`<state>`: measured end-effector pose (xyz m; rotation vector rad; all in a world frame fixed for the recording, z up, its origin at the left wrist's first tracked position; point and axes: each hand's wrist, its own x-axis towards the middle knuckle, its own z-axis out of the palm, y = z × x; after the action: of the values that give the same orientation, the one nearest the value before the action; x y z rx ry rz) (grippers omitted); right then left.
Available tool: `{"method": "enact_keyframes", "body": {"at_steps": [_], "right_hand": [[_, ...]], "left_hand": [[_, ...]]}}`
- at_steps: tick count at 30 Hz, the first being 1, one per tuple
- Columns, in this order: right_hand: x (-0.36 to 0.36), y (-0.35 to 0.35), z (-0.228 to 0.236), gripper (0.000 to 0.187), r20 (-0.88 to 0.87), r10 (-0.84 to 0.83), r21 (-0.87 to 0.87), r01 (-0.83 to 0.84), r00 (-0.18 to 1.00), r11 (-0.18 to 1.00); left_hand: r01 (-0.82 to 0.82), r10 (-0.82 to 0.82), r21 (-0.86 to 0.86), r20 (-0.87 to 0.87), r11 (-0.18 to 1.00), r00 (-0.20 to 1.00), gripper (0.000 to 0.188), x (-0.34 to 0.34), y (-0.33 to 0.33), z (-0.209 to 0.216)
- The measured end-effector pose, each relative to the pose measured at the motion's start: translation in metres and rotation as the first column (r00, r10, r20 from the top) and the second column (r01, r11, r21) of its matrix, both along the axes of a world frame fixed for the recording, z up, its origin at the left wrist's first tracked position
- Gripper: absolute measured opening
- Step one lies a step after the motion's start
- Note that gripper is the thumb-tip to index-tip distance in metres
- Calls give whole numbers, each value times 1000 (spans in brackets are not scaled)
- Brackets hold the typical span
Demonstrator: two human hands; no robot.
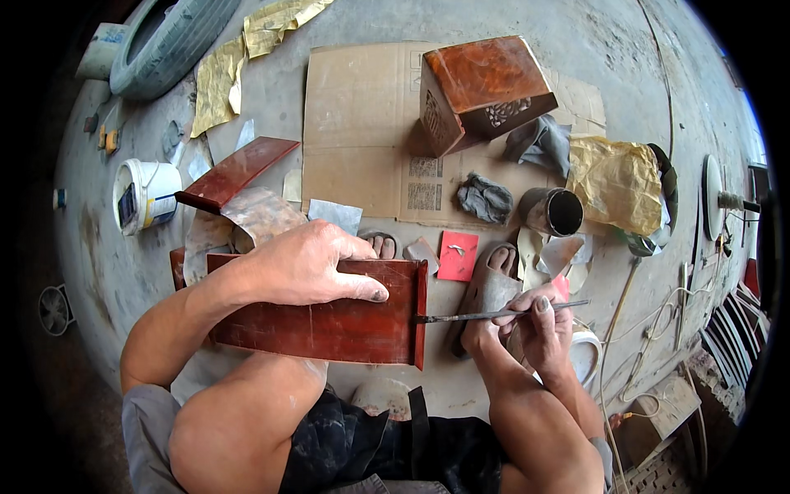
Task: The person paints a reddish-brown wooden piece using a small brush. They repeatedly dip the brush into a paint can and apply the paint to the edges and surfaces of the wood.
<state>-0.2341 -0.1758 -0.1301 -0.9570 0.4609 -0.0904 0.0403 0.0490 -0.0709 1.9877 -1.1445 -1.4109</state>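
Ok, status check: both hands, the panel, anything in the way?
Left hand gripping red panel by its far edge. Right hand holding thin tool, tip at the panel's right end. Red card just beyond, seemingly not in the way.

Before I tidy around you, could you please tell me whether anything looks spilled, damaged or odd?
No spill stands out, but yellow paper near the tyre lies ragged and creased, and a grey rag sits crumpled on the cardboard; both look discarded.
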Motion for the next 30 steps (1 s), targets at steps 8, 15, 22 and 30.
{"method": "enact_keyframes", "body": {"at_steps": [8,15,22,30], "right_hand": [[-6,0,0,28,26,44,-53,-43,999,998],[-8,-1,5,28,-9,87,-70,-87,996,994],[-10,-2,7,27,5,131,-42,-131,991,991],[1,-2,7,28,-28,93,-132,-96,995,987]], "left_hand": [[6,-9,91,35,996,999,46,5,-3,9],[-29,27,80,26,996,999,46,7,0,4],[-60,58,92,24,994,998,48,8,2,1],[-43,42,55,16,998,999,46,6,4,1]]}}
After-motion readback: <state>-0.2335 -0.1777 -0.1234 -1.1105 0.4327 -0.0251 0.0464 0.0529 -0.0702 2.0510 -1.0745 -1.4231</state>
